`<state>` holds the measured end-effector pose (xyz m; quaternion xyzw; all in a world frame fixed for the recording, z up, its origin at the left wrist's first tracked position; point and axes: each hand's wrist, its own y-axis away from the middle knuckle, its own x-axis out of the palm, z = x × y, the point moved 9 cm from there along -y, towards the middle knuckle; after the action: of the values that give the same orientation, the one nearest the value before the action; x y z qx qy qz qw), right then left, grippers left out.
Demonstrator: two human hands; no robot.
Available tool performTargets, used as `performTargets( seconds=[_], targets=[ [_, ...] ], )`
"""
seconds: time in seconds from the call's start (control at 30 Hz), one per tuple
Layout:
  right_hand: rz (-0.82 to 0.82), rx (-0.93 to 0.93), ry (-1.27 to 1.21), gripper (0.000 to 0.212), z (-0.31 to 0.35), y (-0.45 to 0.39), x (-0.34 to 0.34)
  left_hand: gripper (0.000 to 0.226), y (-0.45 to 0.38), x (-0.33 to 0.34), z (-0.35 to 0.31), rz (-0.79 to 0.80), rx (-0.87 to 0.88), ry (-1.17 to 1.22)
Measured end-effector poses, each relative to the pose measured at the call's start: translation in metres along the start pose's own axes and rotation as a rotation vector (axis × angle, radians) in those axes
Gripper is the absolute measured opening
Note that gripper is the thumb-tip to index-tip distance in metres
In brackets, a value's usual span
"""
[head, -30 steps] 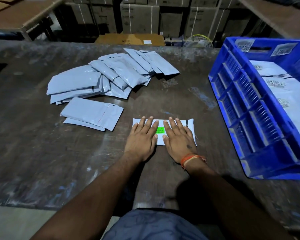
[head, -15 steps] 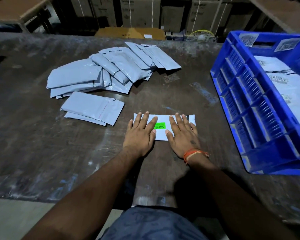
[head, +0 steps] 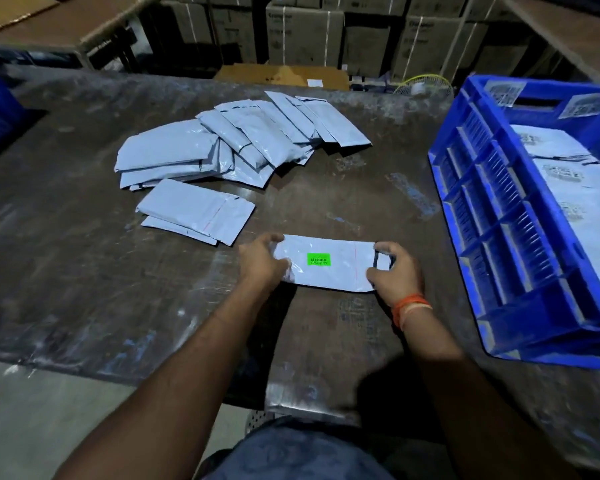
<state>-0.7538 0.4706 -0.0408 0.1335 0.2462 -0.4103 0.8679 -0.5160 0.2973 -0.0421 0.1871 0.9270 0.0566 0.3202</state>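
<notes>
Poly mailer (head: pixel 340 275) sits near the worktop's (head: pixel 84 271) front edge, with the blue crate (head: pixel 492 188) of labelled parcels at the right edge. The left hand (head: pixel 260 265) and right hand (head: pixel 395 271) each pinch a short end, green sticker (head: pixel 318 259) facing up. It looks like the pick-up step; next, lift it level and carry it right to the crate.

- Left hand (head: pixel 262 263) gripped the left end of the white mailer bag (head: pixel 340 271), fingers curled.
- Right hand (head: pixel 397 271) pinched its right end, forearm stretched forward.
</notes>
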Motion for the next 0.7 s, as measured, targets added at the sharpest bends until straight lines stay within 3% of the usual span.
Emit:
performTargets(
  seconds=[0.1,0.27,0.4,0.7],
  targets=[
    [0.077,0.008,-0.246,0.032,0.004,0.0,0.001,0.023,0.008,-0.008,0.0,0.088,0.009,0.31],
    [0.218,0.004,-0.507,0.021,0.035,0.012,0.02,0.016,0.018,-0.055,0.01,0.079,-0.031,0.533],
    [0.317,-0.044,-0.539,0.02,0.081,0.033,0.047,0.019,0.024,-0.099,0.023,0.117,-0.013,0.637],
    [0.423,-0.184,-0.519,0.019,0.204,0.103,0.179,0.02,0.039,-0.273,0.11,-0.057,0.021,0.684]
  ],
)
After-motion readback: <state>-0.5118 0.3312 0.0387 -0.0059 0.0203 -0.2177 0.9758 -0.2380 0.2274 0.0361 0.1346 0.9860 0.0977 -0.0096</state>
